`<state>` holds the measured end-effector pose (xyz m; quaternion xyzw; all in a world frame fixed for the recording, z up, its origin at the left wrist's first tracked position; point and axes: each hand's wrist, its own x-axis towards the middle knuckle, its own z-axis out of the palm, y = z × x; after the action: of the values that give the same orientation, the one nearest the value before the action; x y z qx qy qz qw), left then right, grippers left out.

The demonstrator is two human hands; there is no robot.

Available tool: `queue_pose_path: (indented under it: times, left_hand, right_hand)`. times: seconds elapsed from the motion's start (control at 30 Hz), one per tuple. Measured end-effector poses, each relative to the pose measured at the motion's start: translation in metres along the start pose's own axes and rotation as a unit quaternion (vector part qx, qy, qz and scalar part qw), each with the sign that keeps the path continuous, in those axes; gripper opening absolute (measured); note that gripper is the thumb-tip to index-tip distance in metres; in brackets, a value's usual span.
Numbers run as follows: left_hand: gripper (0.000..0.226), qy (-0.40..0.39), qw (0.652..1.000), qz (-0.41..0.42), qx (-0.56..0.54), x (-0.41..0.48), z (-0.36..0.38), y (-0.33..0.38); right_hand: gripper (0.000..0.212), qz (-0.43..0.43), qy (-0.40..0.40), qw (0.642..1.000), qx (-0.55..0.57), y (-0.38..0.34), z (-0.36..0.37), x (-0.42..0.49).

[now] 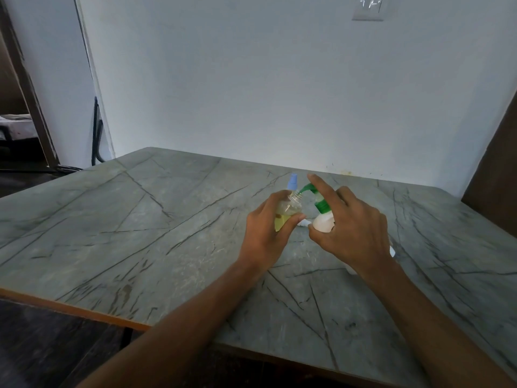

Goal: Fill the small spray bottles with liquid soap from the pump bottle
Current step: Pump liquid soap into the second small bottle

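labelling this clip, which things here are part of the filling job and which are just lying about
In the job: pump bottle, open small bottle, blue-capped spray bottle, left hand, right hand.
Lying about: wall switch, black cable.

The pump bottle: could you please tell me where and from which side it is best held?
Probably round the pump bottle's white body, below the green collar, from the right, as the right hand does: the spout points left at the small bottle's open neck in the left hand, and the pump head needs a free forefinger on top.
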<state>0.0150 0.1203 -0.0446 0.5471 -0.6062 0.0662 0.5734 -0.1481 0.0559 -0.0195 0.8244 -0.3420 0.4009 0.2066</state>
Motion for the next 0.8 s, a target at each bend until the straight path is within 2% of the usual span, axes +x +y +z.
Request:
queue_pose_path:
  times: [0.23, 0.8]
  left_hand:
    - [0.049, 0.013, 1.0, 0.001, -0.01, 0.0002, -0.0018, -0.0001]
    - [0.056, 0.002, 1.0, 0.004, -0.025, -0.0017, 0.0014, -0.0005]
  right_hand:
    - [0.101, -0.008, -0.01, 1.0, 0.011, 0.0014, -0.0018, 0.0013]
    - [0.084, 0.015, -0.011, 1.0, 0.024, -0.0013, 0.0005, 0.0011]
